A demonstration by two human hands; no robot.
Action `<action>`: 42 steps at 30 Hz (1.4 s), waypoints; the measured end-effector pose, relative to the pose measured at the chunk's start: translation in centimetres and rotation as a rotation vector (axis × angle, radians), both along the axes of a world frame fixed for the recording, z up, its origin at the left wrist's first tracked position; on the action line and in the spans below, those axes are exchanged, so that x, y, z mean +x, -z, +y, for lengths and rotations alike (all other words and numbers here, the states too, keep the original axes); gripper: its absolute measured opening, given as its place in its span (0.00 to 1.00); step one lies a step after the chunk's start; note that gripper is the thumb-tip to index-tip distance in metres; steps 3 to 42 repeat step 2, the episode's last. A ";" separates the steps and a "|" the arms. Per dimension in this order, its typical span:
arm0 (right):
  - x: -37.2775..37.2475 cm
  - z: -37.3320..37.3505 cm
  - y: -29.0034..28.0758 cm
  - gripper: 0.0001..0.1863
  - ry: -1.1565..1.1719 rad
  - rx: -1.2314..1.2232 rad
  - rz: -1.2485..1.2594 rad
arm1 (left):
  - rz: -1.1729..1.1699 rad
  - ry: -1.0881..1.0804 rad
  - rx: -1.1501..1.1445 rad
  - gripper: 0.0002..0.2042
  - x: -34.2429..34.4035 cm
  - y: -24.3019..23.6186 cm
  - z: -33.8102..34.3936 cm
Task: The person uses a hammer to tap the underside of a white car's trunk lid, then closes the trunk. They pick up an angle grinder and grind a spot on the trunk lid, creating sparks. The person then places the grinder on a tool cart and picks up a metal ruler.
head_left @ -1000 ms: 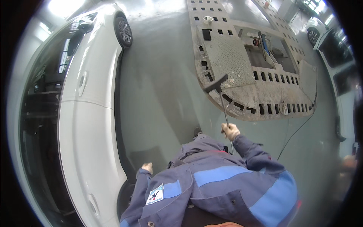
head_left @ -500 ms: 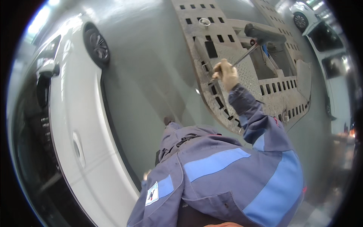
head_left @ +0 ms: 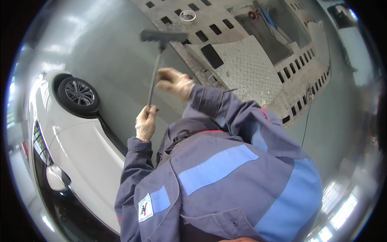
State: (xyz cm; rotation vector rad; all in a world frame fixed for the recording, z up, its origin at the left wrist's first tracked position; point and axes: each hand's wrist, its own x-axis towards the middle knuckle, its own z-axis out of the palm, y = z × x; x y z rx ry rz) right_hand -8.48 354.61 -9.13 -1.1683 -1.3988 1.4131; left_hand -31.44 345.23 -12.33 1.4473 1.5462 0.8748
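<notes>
A long thin rod-handled tool [head_left: 152,78] with a black T-shaped head [head_left: 163,36] stands out ahead of me, its head at the far end. My left hand [head_left: 145,122], in a pale knit glove, is closed around the lower part of the rod. My right hand [head_left: 175,83], gloved alike, is just to the right of the rod's middle, its fingers parted and not wrapped round it. Whether its fingertips touch the rod I cannot tell. The tool's head overlaps the near left edge of a perforated metal platform [head_left: 258,60] in my view.
A white car [head_left: 82,141] with its wheel [head_left: 78,96] stands close on my left. The platform, with a tread-plate panel and rectangular slots, lies ahead right. A white ring [head_left: 187,15] sits on it, and a dark cable [head_left: 307,125] runs from its right side. Another vehicle [head_left: 352,44] is at far right.
The tool has swung from over the platform at right to the left. My left hand has come up and taken hold of the rod; my right hand has moved left and loosened its grip.
</notes>
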 end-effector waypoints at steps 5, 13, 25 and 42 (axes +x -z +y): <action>2.9 6.3 3.1 0.39 0.116 -0.051 -0.053 | 0.060 -0.096 -0.141 0.17 -3.9 5.0 2.6; 2.9 6.3 3.1 0.39 0.116 -0.051 -0.053 | 0.060 -0.096 -0.141 0.17 -3.9 5.0 2.6; 2.9 6.3 3.1 0.39 0.116 -0.051 -0.053 | 0.060 -0.096 -0.141 0.17 -3.9 5.0 2.6; 2.9 6.3 3.1 0.39 0.116 -0.051 -0.053 | 0.060 -0.096 -0.141 0.17 -3.9 5.0 2.6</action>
